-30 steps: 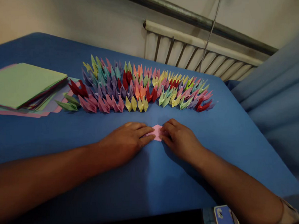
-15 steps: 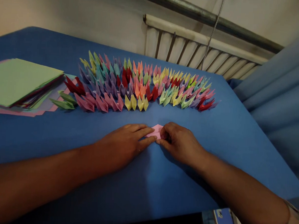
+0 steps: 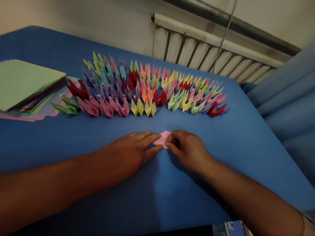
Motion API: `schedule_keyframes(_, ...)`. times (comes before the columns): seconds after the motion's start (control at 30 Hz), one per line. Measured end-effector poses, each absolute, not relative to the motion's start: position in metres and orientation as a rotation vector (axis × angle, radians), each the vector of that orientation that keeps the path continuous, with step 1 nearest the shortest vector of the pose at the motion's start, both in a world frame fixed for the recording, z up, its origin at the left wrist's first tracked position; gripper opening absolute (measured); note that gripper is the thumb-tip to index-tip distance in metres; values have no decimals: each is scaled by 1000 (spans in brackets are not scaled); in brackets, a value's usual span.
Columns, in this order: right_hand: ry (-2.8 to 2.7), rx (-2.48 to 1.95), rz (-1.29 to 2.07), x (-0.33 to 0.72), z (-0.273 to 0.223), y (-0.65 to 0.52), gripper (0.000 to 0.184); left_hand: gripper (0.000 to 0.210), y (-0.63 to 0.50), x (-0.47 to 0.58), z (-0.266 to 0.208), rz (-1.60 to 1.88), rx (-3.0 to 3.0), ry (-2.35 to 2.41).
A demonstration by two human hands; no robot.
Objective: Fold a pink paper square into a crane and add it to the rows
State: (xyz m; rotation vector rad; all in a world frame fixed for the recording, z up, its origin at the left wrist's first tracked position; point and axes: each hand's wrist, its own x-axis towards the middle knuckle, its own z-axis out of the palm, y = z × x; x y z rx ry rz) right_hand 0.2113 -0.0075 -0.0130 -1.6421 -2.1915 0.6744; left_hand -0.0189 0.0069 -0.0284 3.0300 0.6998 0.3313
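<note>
A small piece of folded pink origami paper [image 3: 159, 140] lies flat on the blue table between my hands. My left hand [image 3: 135, 145] rests at its left side, with fingers stretched out and the thumb apart from them, their tips pressing on the paper. At the paper's right side, my right hand [image 3: 186, 147] is closed in a pinch on it, with the fingers curled in. The part of the paper under my right fingertips is hidden.
Beyond my hands stand rows of colourful folded paper cranes [image 3: 148, 93]. A stack of coloured paper sheets [image 3: 25, 84] lies at the left. Behind the blue table [image 3: 195, 206] are a radiator [image 3: 199, 46] and a hanging cord; a blue curtain [image 3: 299, 96] is at the right.
My right thumb and fingertips have shifted slightly inward over the pink paper, from its right edge toward the middle. My left hand has stayed almost in place.
</note>
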Motion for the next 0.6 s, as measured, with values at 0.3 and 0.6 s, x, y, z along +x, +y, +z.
schedule_keyframes(0.3, -2271, -1655, 519, 209, -15, -9, 13, 46, 3, -19, -24, 220, 3027, 721)
schedule_keyframes(0.6, -2275, -1694, 518, 207, -13, -9, 11, 47, -1, -18, -31, 241, 3030, 808)
